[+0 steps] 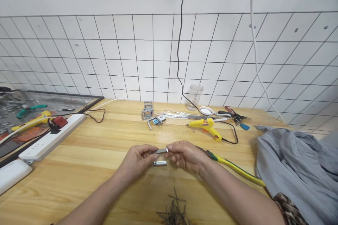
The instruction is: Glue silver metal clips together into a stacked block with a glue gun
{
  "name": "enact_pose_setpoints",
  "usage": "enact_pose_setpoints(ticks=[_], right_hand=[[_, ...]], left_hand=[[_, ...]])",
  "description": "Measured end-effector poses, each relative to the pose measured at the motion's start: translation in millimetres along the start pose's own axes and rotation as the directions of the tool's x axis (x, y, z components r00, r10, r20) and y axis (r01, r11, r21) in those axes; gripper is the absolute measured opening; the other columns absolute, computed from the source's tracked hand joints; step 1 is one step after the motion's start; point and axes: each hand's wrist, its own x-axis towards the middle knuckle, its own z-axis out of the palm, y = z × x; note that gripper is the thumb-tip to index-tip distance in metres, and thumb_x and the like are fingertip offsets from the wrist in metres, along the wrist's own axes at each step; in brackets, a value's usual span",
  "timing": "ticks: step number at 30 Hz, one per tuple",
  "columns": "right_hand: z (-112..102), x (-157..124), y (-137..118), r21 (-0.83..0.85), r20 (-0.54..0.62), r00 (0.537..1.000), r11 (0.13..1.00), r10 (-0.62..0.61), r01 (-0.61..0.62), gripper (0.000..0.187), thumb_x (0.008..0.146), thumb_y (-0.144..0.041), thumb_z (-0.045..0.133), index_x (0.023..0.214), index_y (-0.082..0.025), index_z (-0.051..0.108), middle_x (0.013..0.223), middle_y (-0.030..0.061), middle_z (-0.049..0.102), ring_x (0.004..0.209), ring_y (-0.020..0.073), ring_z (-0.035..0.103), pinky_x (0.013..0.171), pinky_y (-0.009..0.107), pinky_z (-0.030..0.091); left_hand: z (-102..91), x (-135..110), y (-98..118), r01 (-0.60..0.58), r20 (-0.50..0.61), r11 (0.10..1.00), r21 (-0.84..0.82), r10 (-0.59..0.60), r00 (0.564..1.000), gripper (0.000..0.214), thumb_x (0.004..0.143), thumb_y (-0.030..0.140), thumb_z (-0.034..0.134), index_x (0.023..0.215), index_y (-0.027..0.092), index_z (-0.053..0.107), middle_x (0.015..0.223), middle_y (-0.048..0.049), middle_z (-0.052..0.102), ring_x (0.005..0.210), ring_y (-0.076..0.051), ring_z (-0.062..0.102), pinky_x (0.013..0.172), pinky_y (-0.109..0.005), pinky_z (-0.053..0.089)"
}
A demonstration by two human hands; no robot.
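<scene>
A: Where are the hands?

B: They meet over the middle of the tabletop point(92, 168). The left hand point(138, 158) and the right hand point(185, 156) are each closed in a fingertip pinch on one end of a short metal piece point(161, 150), which they hold level between them, just above the wood.

A: Is there anything under it?

B: A second metal piece point(160, 163) shows right below, between the two hands. I cannot tell whether it lies on the wood or hangs from the fingers.

A: What lies around them?

B: A pair of pliers point(237, 168) with yellow-green handles runs out from behind the right wrist, toward a grey cloth point(295, 168) bunched at the right edge. Near the front edge, just below the hands, sits a heap of thin dark wires point(174, 212). Farther back are a yellow glue gun point(207, 126) with a black cord, a bundle of long metal strips point(179, 115), a small metal frame point(148, 110), a roll of tape point(206, 110) and a clear jar point(194, 96) by the tiled wall.

A: And on the left?

B: A white power strip point(50, 137) lies aslant near the left edge, well apart from the hands.
</scene>
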Motion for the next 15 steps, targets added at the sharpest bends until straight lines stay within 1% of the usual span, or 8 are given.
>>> enact_pose_setpoints(ticks=[4, 10, 13, 15], right_hand=[[-1.0, 0.0, 0.4, -0.022, 0.029, 0.999, 1.000, -0.014, 0.015, 0.019, 0.086, -0.006, 0.051, 0.073, -0.008, 0.064, 0.055, 0.0048, 0.068, 0.037, 0.0062, 0.056, 0.033, 0.013, 0.039], [-3.4, 2.3, 2.7, -0.088, 0.053, 0.998, 0.995, -0.031, 0.036, 0.024, 0.084, -0.009, 0.053, 0.062, -0.008, 0.063, 0.054, 0.0055, 0.068, 0.035, 0.0062, 0.054, 0.030, 0.013, 0.037], [-4.8, 4.4, 4.2, -0.119, 0.053, 0.997, 0.991, -0.047, 0.053, 0.025, 0.083, -0.014, 0.058, 0.058, -0.009, 0.062, 0.050, 0.0035, 0.065, 0.031, 0.0052, 0.050, 0.027, 0.013, 0.031], [-5.9, 5.5, 4.9, -0.132, 0.062, 0.997, 0.989, -0.055, 0.063, 0.024, 0.080, -0.016, 0.060, 0.057, -0.010, 0.062, 0.049, 0.0031, 0.065, 0.030, 0.0052, 0.048, 0.026, 0.013, 0.029]], left_hand=[[-0.4, 0.3, 0.5, 0.007, 0.003, 1.000, 0.012, -0.007, 1.000, 0.036, 0.071, 0.043, 0.065, 0.086, 0.011, 0.071, 0.079, -0.0087, 0.072, 0.068, -0.019, 0.060, 0.061, -0.027, 0.043], [0.2, -0.5, 3.4, 0.015, -0.012, 1.000, 0.023, -0.015, 1.000, 0.039, 0.071, 0.043, 0.064, 0.090, 0.010, 0.072, 0.079, -0.0092, 0.072, 0.065, -0.018, 0.058, 0.058, -0.026, 0.041], [0.4, -0.2, 2.5, 0.019, -0.058, 0.998, 0.061, -0.015, 0.998, 0.038, 0.069, 0.043, 0.065, 0.087, 0.010, 0.073, 0.070, -0.0069, 0.070, 0.057, -0.015, 0.053, 0.053, -0.024, 0.037], [0.4, 0.5, 1.8, 0.014, -0.075, 0.998, 0.065, -0.009, 0.997, 0.036, 0.068, 0.042, 0.066, 0.085, 0.011, 0.074, 0.066, -0.0055, 0.069, 0.055, -0.014, 0.051, 0.052, -0.024, 0.036]])
